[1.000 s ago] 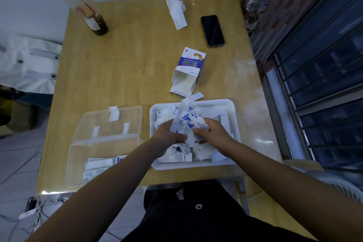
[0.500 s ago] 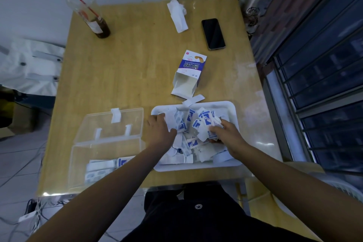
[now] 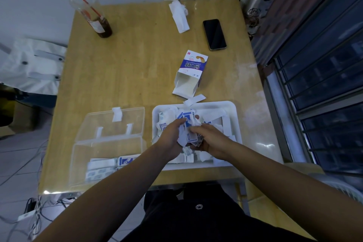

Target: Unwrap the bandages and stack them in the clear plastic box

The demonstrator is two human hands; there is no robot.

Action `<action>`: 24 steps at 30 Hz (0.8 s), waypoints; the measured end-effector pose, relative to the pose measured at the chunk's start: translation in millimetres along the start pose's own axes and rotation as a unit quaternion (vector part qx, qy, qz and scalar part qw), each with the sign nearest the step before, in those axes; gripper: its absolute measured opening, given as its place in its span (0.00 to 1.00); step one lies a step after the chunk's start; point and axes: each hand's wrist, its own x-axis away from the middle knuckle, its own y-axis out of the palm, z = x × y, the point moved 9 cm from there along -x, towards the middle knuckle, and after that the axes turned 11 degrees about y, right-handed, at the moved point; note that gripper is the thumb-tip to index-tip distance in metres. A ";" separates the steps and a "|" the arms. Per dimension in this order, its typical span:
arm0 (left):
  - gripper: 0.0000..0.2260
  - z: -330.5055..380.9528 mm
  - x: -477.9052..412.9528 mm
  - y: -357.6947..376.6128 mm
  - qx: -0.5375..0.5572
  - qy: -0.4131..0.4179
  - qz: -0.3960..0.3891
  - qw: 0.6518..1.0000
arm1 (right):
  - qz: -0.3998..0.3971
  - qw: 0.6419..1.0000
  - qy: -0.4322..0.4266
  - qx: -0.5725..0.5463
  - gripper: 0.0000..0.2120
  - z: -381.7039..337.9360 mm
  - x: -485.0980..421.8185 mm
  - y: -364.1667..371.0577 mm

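A white tray (image 3: pixel 234 116) near the table's front edge holds a heap of white-and-blue wrapped bandages (image 3: pixel 188 124). Both hands are over the tray's middle. My left hand (image 3: pixel 171 133) and my right hand (image 3: pixel 212 139) are cupped toward each other and grip a bunch of the wrapped bandages between them. To the left stands the clear plastic box (image 3: pixel 106 149) with its lid flipped back. A few bandages (image 3: pixel 110 165) lie flat in its near end, partly hidden by my left forearm.
An opened white-and-blue bandage carton (image 3: pixel 191 73) lies just behind the tray, with a loose paper strip (image 3: pixel 194 99) at the tray's rim. Farther back are a black phone (image 3: pixel 214 34), a crumpled tissue (image 3: pixel 179 15) and a cup with a red straw (image 3: pixel 96 19).
My hands, spread apart in the heap half a second ago, have come together again over the tray's middle and gathered a bunch of wrapped bandages between them.
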 end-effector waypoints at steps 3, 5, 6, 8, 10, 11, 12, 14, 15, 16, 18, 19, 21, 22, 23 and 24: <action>0.17 3.8 -3.4 -3.9 0.024 0.013 0.013 1.000 | 0.005 1.000 -0.015 -0.006 0.09 -3.3 0.3 2.4; 0.17 6.1 -2.5 -5.3 0.024 0.017 0.015 0.999 | 0.038 0.999 -0.027 0.003 0.07 -5.4 0.3 -1.1; 0.16 6.9 -2.5 -8.2 0.023 0.021 0.023 0.999 | 0.054 0.998 -0.036 0.004 0.09 -6.5 0.8 -2.7; 0.15 8.1 -6.4 -15.5 0.021 0.037 0.033 0.999 | 0.081 0.995 -0.052 0.013 0.14 -8.6 1.4 -5.5; 0.16 6.2 -9.8 -25.3 0.005 0.048 0.059 0.997 | 0.098 0.990 -0.074 0.063 0.12 -11.8 3.2 -3.5; 0.17 6.0 -10.0 -27.8 0.001 0.053 0.072 0.996 | 0.108 0.985 -0.089 0.100 0.09 -14.1 3.4 -2.7; 0.17 4.8 -10.8 -31.8 -0.002 0.055 0.085 0.995 | 0.118 0.979 -0.105 0.125 0.05 -16.5 4.1 -3.0; 0.15 7.3 -10.1 -33.4 -0.011 0.066 0.089 0.994 | 0.139 0.974 -0.120 0.130 0.04 -19.5 4.8 -9.4; 0.14 9.0 -10.6 -35.0 -0.017 0.072 0.088 0.993 | 0.146 0.975 -0.118 0.116 0.06 -19.4 4.6 -14.0; 0.12 9.3 -12.6 -38.7 -0.028 0.075 0.091 0.993 | 0.145 0.978 -0.112 0.101 0.08 -18.7 4.3 -17.0; 0.12 9.0 -14.1 -39.4 -0.039 0.076 0.074 0.994 | 0.124 0.984 -0.097 0.088 0.11 -15.8 2.4 -16.0; 0.13 8.7 -12.8 -36.9 -0.035 0.073 0.065 0.995 | 0.106 0.986 -0.091 0.090 0.11 -14.8 1.4 -12.7; 0.14 9.5 -9.1 -33.1 -0.029 0.071 0.057 0.995 | 0.082 0.987 -0.089 0.110 0.10 -14.6 0.3 -5.8; 0.14 9.8 -9.9 -33.0 -0.028 0.073 0.057 0.995 | 0.084 0.985 -0.094 0.117 0.09 -15.8 0.2 -6.4; 0.15 11.8 -9.9 -32.8 -0.025 0.078 0.054 0.995 | 0.093 0.984 -0.099 0.119 0.10 -17.0 -0.8 -8.7; 0.14 13.2 -11.0 -37.0 -0.028 0.083 0.066 0.994 | 0.109 0.982 -0.102 0.115 0.11 -18.1 -1.3 -12.9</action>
